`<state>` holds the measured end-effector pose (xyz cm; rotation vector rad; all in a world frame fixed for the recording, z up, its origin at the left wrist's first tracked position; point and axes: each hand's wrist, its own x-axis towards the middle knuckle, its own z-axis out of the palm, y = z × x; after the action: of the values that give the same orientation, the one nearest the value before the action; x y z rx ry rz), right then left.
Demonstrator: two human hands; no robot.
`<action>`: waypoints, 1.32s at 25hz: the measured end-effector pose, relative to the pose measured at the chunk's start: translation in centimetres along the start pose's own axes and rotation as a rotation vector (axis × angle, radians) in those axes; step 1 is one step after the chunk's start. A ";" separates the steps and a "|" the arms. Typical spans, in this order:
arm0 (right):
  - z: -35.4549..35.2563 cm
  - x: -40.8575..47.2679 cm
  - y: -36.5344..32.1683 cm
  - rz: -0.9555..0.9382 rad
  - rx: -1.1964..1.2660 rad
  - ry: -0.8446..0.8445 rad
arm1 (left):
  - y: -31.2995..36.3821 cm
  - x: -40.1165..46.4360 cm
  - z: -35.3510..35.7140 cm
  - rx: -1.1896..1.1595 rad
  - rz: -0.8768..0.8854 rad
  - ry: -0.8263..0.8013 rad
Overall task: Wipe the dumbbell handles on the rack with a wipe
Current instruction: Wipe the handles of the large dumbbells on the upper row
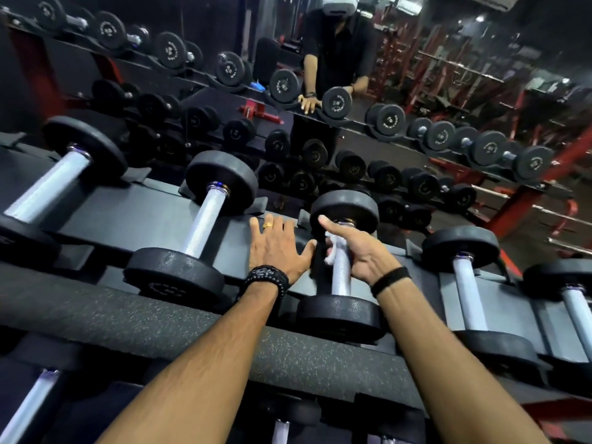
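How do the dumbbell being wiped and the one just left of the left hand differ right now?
The right hand wraps a white wipe round the wiped dumbbell's handle; the left neighbour's handle is bare and untouched. The wiped dumbbell's handle runs nearly straight up the picture; the neighbour's leans right. Both have black heads and lie on the rack.

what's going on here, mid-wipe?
Yes. A person at a dumbbell rack has the right hand wrapped round the handle of one dumbbell, with a white wipe bunched against it. The left hand rests flat, fingers spread, on the rack beside it. A mirror behind reflects the scene.
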<state>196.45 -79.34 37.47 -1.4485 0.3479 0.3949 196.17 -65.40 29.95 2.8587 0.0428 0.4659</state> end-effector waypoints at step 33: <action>-3.1 1.8 3.1 -0.337 -0.082 0.576 | -0.2 0.3 0.6 0.044 0.016 0.042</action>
<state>196.66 -82.04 33.57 -1.6526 0.5389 -0.2940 196.64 -65.28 29.47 2.8942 0.0379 0.5352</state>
